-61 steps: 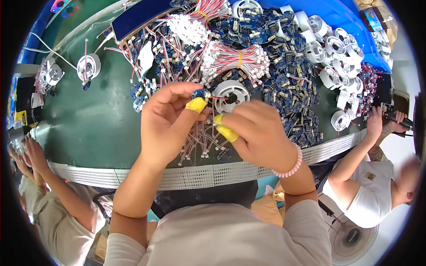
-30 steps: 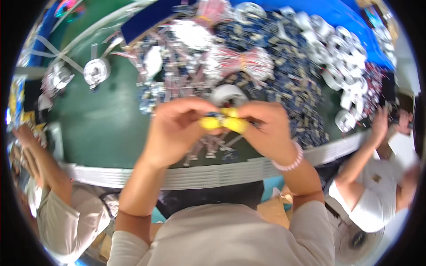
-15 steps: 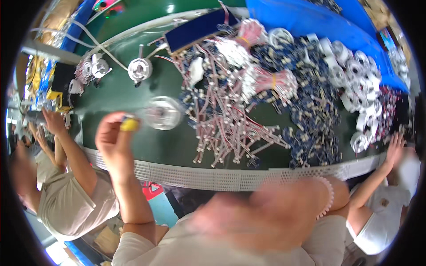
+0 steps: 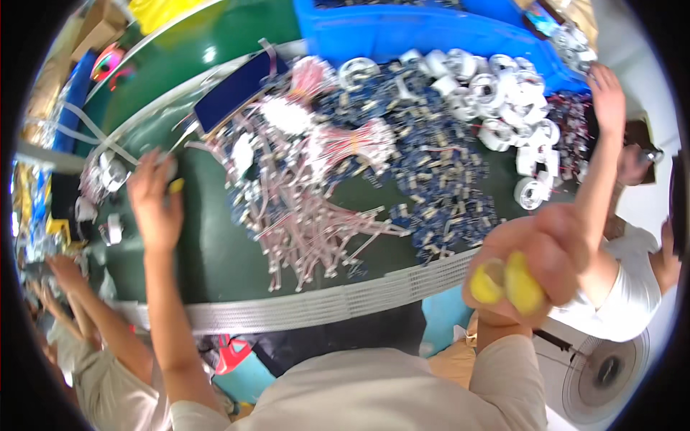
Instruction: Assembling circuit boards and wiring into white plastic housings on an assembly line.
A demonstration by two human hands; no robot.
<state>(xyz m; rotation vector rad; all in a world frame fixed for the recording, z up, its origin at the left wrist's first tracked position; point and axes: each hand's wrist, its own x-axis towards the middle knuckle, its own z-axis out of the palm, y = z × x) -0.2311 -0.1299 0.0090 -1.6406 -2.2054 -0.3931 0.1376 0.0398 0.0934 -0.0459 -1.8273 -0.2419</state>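
My left hand (image 4: 154, 205) reaches far out to the left over the green belt (image 4: 215, 251), fingers spread, a yellow cot (image 4: 176, 185) on one finger. Its fingertips are at a small white round part (image 4: 167, 167); more white round parts (image 4: 111, 172) lie just beyond. My right hand (image 4: 546, 258) is drawn back near my body off the belt's edge, blurred, fingers curled, two yellow fingertip cots (image 4: 504, 281) showing, nothing seen in it. A heap of pink-white wire leads (image 4: 302, 208) lies between the hands.
Small blue circuit boards (image 4: 431, 165) and white ring parts (image 4: 503, 93) cover the belt's right side. A blue tray (image 4: 431, 32) and a dark blue flat board (image 4: 237, 86) lie beyond. Another person's arm (image 4: 600, 144) reaches in at right; a second person's arm (image 4: 79, 294) at lower left. A fan (image 4: 604, 370) stands lower right.
Both hands were together over the pile with a small piece. They parted: the left swung out to the left across the belt, the right pulled back toward my body. My head turned left.
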